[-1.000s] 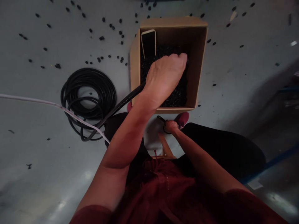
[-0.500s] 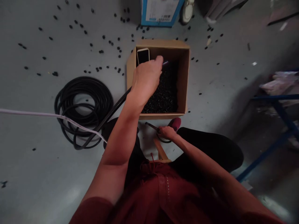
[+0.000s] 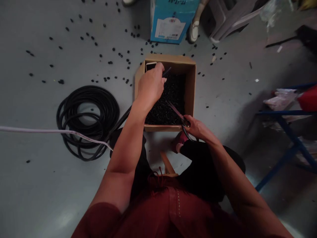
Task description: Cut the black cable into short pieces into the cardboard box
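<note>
The left hand [image 3: 151, 85] is closed, its fingertips pinching a thin dark strip [image 3: 167, 71] that sticks out past them above the cardboard box [image 3: 191, 89]. The right hand [image 3: 194, 128] is closed around the handles of a pair of scissors [image 3: 176, 111], whose blades reach over the near wall of the box and point in toward its contents.

Inside the box lies a heap of small black pieces [image 3: 164, 105], and a phone [image 3: 151, 66] stands in the far left corner, just beside the left hand's fingers. A corrugated black tube [image 3: 121, 119] runs out from under the left forearm, to the left of the box. Further left of the box lies a coil of black hose [image 3: 86, 123], with a white cable [image 3: 49, 131] crossing over it.

Loose black pieces [image 3: 111, 43] are scattered over the grey floor [image 3: 39, 185], mostly beyond and left of the box. A blue carton [image 3: 170, 21] stands beyond the box, with a white shoe [image 3: 194, 31] just to its right. A blue metal frame [image 3: 284, 142] stands well to the right of the box.
</note>
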`<state>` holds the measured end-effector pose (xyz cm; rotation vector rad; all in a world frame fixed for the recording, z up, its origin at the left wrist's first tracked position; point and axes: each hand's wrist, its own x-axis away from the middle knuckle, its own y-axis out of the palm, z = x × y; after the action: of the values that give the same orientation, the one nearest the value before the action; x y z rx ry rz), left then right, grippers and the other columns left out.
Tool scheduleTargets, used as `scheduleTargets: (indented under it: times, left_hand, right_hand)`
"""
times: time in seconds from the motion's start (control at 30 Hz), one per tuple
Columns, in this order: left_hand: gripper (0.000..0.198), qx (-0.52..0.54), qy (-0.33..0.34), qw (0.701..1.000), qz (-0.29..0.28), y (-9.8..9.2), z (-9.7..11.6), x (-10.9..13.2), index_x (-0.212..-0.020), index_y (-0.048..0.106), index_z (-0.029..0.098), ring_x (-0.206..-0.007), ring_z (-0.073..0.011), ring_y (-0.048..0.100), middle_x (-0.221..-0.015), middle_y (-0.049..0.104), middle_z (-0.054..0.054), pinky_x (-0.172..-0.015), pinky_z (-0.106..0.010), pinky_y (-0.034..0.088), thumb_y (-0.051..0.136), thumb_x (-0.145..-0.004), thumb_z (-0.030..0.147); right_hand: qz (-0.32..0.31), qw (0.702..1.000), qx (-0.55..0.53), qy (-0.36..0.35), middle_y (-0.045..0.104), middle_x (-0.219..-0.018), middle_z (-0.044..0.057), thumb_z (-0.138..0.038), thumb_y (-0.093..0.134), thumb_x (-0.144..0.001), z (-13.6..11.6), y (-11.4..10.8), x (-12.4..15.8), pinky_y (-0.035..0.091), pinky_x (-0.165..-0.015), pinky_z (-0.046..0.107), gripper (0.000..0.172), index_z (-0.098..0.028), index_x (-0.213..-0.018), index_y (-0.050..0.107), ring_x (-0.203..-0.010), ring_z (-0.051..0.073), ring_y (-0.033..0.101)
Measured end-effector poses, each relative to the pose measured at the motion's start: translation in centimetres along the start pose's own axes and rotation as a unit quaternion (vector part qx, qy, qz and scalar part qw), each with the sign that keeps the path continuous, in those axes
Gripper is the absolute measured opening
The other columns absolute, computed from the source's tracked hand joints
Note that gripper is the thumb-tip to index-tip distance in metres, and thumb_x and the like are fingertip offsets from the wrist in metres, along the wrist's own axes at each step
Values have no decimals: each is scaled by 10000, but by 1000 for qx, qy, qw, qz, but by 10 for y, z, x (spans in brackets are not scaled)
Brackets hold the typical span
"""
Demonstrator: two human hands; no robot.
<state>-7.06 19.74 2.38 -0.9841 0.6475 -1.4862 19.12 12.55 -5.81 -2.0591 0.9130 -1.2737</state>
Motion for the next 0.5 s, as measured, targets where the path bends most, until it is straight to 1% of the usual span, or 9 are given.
scheduleTargets:
  times: [0.07,0.1,0.13,0.2,0.23,0.3,0.37,0.43,0.5]
  left_hand:
    - [346,9,1,1000,-2,0,0,-2,-1230,505,301,-1166,-198,545,-1211,631,-48,-925,-307,414,411,-902,241]
    - [356,12,2,1000,-6,1,0,-3,-1235,503,295,-1169,-194,541,-1211,630,-47,-932,-308,411,405,-900,223]
    - [366,14,2,1000,-10,1,1,-4,-1238,502,289,-1169,-191,539,-1206,631,-47,-936,-308,410,399,-896,204]
    - [382,15,7,1000,-19,3,2,-5,-1240,505,273,-1167,-189,535,-1199,630,-51,-940,-309,408,388,-891,171]
    - [383,14,13,1000,-23,4,4,-5,-1238,509,262,-1167,-189,532,-1203,626,-54,-941,-307,407,385,-890,161]
    - [369,10,33,999,-33,9,8,-5,-1227,521,234,-1165,-192,527,-1219,610,-63,-943,-305,405,391,-891,155]
    - [343,3,52,998,-41,17,14,-5,-1207,537,207,-1143,-197,538,-1223,595,-74,-935,-305,408,399,-897,158]
    - [320,-4,64,997,-40,27,22,-5,-1179,555,194,-1087,-195,566,-1207,590,-83,-909,-303,420,385,-910,161]
    - [307,-5,72,997,-35,39,31,-5,-1136,574,181,-1008,-189,596,-1170,594,-91,-854,-297,439,353,-923,162]
  right_hand:
    - [17,994,-111,11,658,-947,58,-452,620,-799,-5,-5,-11,486,-690,297,482,-198,-1201,538,-798,190,615]
    - [17,981,-192,14,647,-909,35,-486,613,-800,-9,-7,-15,489,-645,288,487,-213,-1195,529,-742,168,603]
    - [12,960,-280,15,632,-878,14,-517,601,-802,-14,-8,-19,487,-597,274,495,-229,-1195,513,-687,147,586]
    - [-3,897,-442,11,601,-832,-19,-573,574,-806,-25,-10,-25,473,-517,250,507,-259,-1193,482,-597,117,548]
    - [-4,865,-502,9,591,-817,-28,-603,564,-802,-31,-11,-28,470,-495,246,513,-269,-1182,476,-573,110,536]
    - [9,817,-577,-1,581,-792,-35,-653,544,-791,-42,-12,-35,475,-482,248,514,-274,-1134,490,-553,106,527]
    - [27,782,-623,-15,577,-768,-35,-670,537,-787,-52,-16,-44,482,-494,254,498,-270,-1083,512,-549,103,523]
    - [48,758,-650,-26,580,-764,-31,-644,556,-791,-57,-22,-52,486,-515,256,456,-270,-1050,527,-561,101,530]
    - [70,746,-662,-33,587,-776,-28,-603,578,-797,-58,-28,-59,485,-533,254,399,-272,-1016,536,-576,98,542]
